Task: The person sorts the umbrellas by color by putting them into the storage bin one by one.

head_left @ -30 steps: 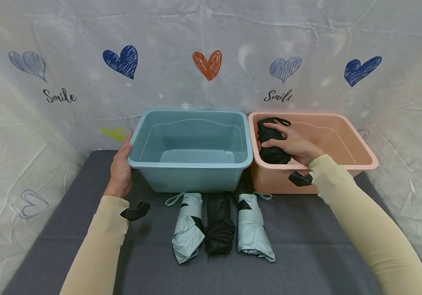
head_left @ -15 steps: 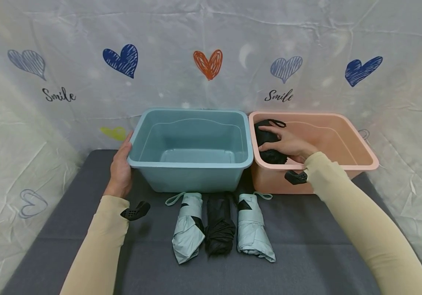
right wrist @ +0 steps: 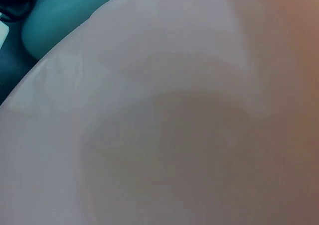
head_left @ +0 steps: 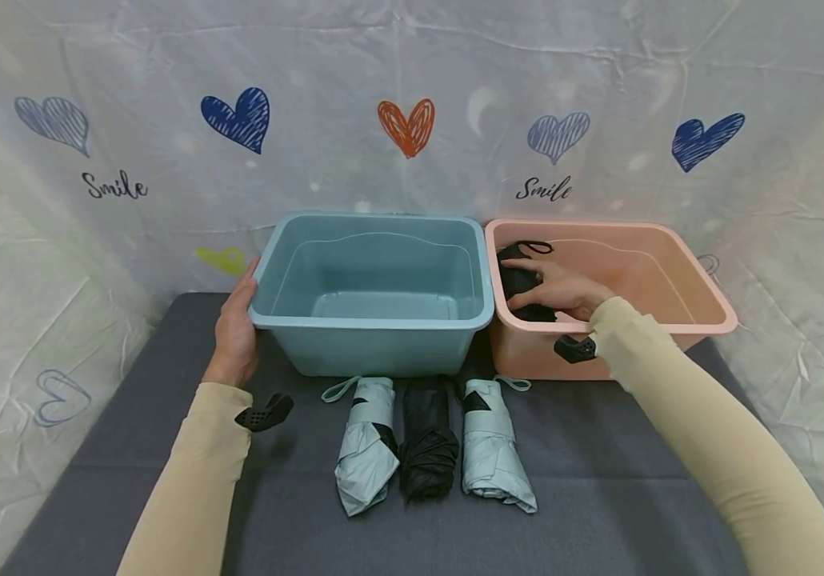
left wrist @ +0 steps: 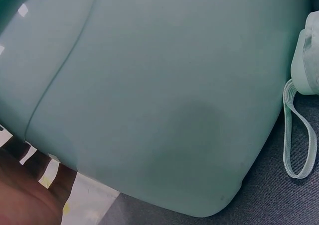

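In the head view my right hand (head_left: 563, 290) reaches into the left end of the pink bin (head_left: 610, 328). Its thumb and fingers span a folded black umbrella (head_left: 516, 280) with a wrist loop; the lower part of the grip is hidden. My left hand (head_left: 235, 334) rests against the left outer side of the blue bin (head_left: 376, 349), fingers extended along the wall, as the left wrist view also shows. Before the blue bin lie two folded pale blue umbrellas, one on the left (head_left: 367, 448) and one on the right (head_left: 494, 448), with a black umbrella (head_left: 430, 444) between them.
Both bins stand side by side on a dark grey cloth-covered table (head_left: 297, 512), close to a pale curtain (head_left: 326, 176) printed with hearts. The bin wall fills most of the right wrist view.
My right hand has moved down and slightly left with the black umbrella, which now sits lower in the pink bin against its left wall. The left hand stays in place.
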Tool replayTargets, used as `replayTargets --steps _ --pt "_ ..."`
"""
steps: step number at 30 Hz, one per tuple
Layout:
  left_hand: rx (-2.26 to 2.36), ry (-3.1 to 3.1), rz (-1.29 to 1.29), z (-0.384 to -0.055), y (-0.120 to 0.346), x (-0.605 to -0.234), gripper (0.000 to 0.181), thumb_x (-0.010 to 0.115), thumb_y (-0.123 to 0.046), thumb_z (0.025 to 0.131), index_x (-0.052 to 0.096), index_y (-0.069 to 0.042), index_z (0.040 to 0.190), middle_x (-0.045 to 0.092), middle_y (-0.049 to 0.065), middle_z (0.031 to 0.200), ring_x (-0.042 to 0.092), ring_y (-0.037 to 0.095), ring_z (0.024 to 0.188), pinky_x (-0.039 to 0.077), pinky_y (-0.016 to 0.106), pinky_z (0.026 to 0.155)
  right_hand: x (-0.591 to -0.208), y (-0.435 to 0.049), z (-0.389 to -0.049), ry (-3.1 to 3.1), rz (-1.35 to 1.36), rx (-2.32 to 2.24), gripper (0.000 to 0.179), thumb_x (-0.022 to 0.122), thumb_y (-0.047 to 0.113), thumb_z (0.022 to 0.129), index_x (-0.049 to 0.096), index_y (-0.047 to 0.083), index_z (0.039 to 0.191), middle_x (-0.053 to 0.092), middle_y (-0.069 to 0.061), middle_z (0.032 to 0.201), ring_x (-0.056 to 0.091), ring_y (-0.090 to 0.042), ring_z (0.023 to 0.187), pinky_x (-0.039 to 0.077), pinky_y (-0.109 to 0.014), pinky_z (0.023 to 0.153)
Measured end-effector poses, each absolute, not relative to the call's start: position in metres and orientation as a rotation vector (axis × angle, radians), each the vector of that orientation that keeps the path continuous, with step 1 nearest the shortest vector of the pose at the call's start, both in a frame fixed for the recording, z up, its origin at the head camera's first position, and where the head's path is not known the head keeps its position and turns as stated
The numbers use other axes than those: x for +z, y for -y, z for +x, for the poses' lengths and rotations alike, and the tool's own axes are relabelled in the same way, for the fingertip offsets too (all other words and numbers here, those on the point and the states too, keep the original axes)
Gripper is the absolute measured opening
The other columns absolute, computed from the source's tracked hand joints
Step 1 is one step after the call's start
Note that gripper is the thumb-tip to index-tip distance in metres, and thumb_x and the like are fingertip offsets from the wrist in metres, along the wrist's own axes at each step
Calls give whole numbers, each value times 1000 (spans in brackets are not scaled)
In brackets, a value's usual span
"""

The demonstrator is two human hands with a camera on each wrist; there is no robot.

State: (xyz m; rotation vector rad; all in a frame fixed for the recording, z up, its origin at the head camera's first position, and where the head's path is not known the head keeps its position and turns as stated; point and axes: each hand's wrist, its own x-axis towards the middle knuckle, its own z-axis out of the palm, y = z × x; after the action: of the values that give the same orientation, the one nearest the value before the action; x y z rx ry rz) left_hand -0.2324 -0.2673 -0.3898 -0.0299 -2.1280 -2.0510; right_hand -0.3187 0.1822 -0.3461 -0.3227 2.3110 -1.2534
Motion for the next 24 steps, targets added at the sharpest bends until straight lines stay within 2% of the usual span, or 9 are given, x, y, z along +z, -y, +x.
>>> replayTargets --steps 3,10,17,19,21,22,24 --pt "-2055 2128 -26 -232 268 -390 54 24 -40 112 17 -28 164 6 -3 171 2 18 155 5 48 123 -346 -182 -319 -2311 -343 -1225 90 78 9 88 28 19 163 -6 -7 170 21 -37 147 39 -47 106" --pt "-2060 2122 -24 -232 268 -390 54 24 -40 112 17 -28 164 6 -4 171 2 17 155 4 48 123 -347 -183 -321 -2296 -348 -1221 92 78 6 86 29 20 163 -11 -4 170 11 -35 151 40 -46 106" --pt "-2067 2119 -37 -233 269 -392 54 23 -40 112 17 -28 164 6 -4 171 1 17 155 3 49 123 -347 -183 -320 -2264 -343 -1240 93 76 -2 85 29 18 163 -15 -1 169 16 -33 148 51 -33 84" --pt "-2067 2120 -38 -233 269 -392 54 23 -40 112 17 -29 164 6 -5 171 2 17 155 3 49 123 -347 -183 -319 -2248 -328 -1243 94 76 -3 84 28 19 163 -12 -4 170 26 -33 140 52 -31 78" --pt "-2068 2119 -37 -233 268 -392 53 23 -40 112 17 -29 164 7 -5 170 2 17 155 3 49 123 -347 -183 -318 -2240 -307 -1243 96 77 -3 84 28 21 163 7 -16 167 46 -32 115 50 -30 68" --pt "-2071 2117 -39 -233 268 -392 53 23 -40 112 17 -29 164 7 -5 170 2 17 155 3 49 123 -347 -183 -318 -2237 -299 -1241 96 77 -3 83 29 21 163 21 -23 160 51 -30 99 49 -29 63" --pt "-2077 2110 -47 -233 268 -392 54 23 -40 112 17 -29 164 7 -5 170 2 17 155 3 49 122 -347 -184 -317 -2230 -290 -1230 97 77 -3 83 28 23 163 41 -27 132 47 -25 69 46 -29 56"
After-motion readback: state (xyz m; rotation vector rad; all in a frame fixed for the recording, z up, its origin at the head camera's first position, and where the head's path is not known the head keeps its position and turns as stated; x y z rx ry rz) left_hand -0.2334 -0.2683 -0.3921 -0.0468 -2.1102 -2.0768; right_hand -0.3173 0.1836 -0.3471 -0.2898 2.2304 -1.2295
